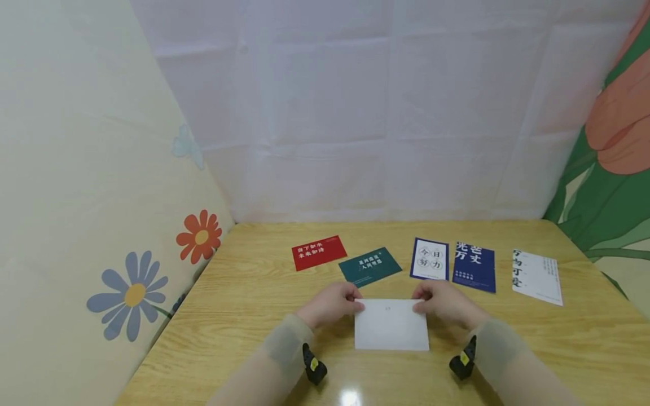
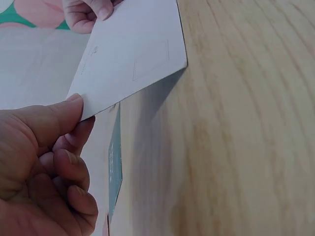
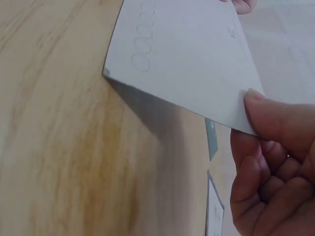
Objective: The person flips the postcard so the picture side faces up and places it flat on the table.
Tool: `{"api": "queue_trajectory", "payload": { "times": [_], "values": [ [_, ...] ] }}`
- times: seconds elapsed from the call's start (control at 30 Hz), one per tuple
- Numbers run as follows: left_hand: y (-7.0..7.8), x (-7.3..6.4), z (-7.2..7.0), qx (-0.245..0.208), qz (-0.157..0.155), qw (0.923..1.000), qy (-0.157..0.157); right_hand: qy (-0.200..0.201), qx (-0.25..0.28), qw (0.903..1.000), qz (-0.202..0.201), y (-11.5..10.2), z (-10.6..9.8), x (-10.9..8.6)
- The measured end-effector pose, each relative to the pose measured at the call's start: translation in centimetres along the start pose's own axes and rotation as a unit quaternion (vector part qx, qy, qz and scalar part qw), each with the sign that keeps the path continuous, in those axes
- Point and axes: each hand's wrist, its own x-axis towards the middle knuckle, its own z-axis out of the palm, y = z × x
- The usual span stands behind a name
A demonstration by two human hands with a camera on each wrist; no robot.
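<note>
Both hands hold one white postcard (image 1: 391,330), its pale back side facing up. My left hand (image 1: 332,305) pinches the far left corner between thumb and fingers. At the far right corner my right hand (image 1: 447,304) pinches it the same way. In the left wrist view the postcard (image 2: 133,54) shows a faint stamp box, and its far edge is tilted up off the wood with a shadow underneath. A row of faint ovals runs along the postcard (image 3: 182,64) in the right wrist view. Its underside is hidden.
Beyond the hands lie a red card (image 1: 319,253), a green card (image 1: 370,267), a white card with a blue border (image 1: 429,258), a blue card (image 1: 474,268) and a white card with dark lettering (image 1: 537,277). They rest on the wooden table (image 1: 244,282), backed by a white cloth (image 1: 325,113).
</note>
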Motion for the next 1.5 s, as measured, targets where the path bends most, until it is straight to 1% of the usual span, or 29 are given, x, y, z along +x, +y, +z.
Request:
{"api": "queue_trajectory", "payload": {
  "times": [0.1,0.33,0.6,0.73,0.93,1.1,1.3,1.5],
  "values": [
    [0.1,0.0,-0.3,0.005,0.007,0.9999,0.006,0.002,-0.001,1.0,0.002,-0.3,-0.3,0.0],
    [0.5,-0.1,-0.8,0.019,0.019,0.9994,0.021,0.017,0.005,0.9996,-0.02,-1.2,-0.8,-0.3],
    [0.7,-0.2,-1.2,0.016,0.034,0.9986,0.038,0.027,0.002,0.999,-0.035,-1.7,-1.1,-0.6],
    [0.8,-0.2,-1.2,0.022,0.046,0.9976,0.047,0.034,-0.006,0.9983,-0.047,-1.9,-1.2,-0.7],
    [1.1,-0.3,-1.2,0.049,0.059,0.995,0.064,0.047,-0.023,0.9958,-0.075,-2.2,-1.2,-1.1],
    [1.2,-0.3,-1.3,0.06,0.065,0.9937,0.069,0.058,-0.034,0.9937,-0.089,-2.3,-1.2,-1.3],
    [1.2,-0.5,-1.4,0.083,0.085,0.9898,0.079,0.076,-0.05,0.9901,-0.107,-2.3,-1.1,-1.3],
    [1.4,-0.7,-1.5,0.093,0.096,0.988,0.078,0.087,-0.074,0.9855,-0.126,-2.3,-0.9,-1.6]
  ]
}}
